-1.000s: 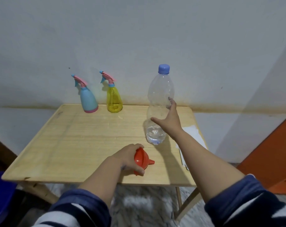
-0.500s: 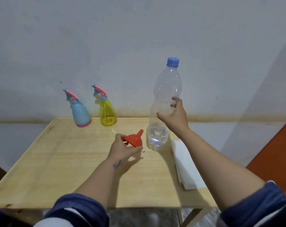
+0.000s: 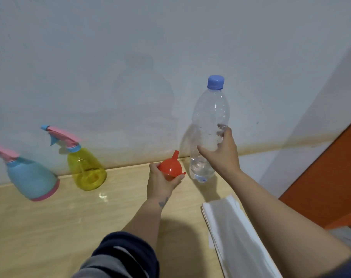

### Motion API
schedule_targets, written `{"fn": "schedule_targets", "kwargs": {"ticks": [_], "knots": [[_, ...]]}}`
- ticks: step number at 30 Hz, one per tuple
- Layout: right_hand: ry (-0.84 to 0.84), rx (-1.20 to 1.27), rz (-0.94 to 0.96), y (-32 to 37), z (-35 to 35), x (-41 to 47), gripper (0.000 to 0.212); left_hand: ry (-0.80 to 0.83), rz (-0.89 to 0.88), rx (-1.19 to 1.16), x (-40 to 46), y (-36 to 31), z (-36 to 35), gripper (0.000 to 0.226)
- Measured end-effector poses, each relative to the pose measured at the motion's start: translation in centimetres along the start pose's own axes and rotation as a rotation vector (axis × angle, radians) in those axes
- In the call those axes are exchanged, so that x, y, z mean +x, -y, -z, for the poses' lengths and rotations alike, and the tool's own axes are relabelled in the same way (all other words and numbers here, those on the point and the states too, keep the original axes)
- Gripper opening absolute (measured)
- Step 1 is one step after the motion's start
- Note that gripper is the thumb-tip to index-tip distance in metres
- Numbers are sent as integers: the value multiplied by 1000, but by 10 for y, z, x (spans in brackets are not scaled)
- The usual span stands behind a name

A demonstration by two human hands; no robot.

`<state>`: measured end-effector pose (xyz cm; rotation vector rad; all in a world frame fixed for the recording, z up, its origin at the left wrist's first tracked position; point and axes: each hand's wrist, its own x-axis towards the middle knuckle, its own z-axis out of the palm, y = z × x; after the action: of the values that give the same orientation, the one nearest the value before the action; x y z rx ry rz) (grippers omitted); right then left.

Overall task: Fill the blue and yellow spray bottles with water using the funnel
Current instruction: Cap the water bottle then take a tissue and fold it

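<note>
Now, at the far left, the blue spray bottle (image 3: 31, 177) is standing on the wooden table (image 3: 50, 227) near the wall, with its pink trigger head still screwed on. Just beside it, to the right, the yellow spray bottle (image 3: 86, 169) is standing too, also with its head on. Further right, the left hand (image 3: 160, 183) is holding the orange funnel (image 3: 170, 167) above the table; the fingers are curling around the wide part, and the spout is pointing up toward the wall. Next to the funnel, the right hand (image 3: 222, 151) is gripping the clear water bottle (image 3: 208, 127) around its middle, thumb on one side and fingers on the other. The bottle is staying upright, its blue cap (image 3: 215, 82) is closed, and only a little water is sitting at the bottom. Near the right table edge, white folded paper (image 3: 233, 227) is lying under the right forearm.
</note>
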<state>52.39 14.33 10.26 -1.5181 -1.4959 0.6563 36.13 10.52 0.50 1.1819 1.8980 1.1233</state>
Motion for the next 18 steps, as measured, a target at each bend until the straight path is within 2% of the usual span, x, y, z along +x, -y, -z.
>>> {"fn": "schedule_targets", "kwargs": {"ticks": [10, 15, 18], "knots": [[-37, -52, -20, -15, -26, 16, 80, -19, -113, 403, 34, 25, -15, 85], [-5, 38, -29, -19, -30, 19, 84, 20, -115, 454, 39, 25, -13, 84], [46, 58, -49, -20, -26, 20, 95, 60, -83, 461, 37, 17, -8, 96]]}}
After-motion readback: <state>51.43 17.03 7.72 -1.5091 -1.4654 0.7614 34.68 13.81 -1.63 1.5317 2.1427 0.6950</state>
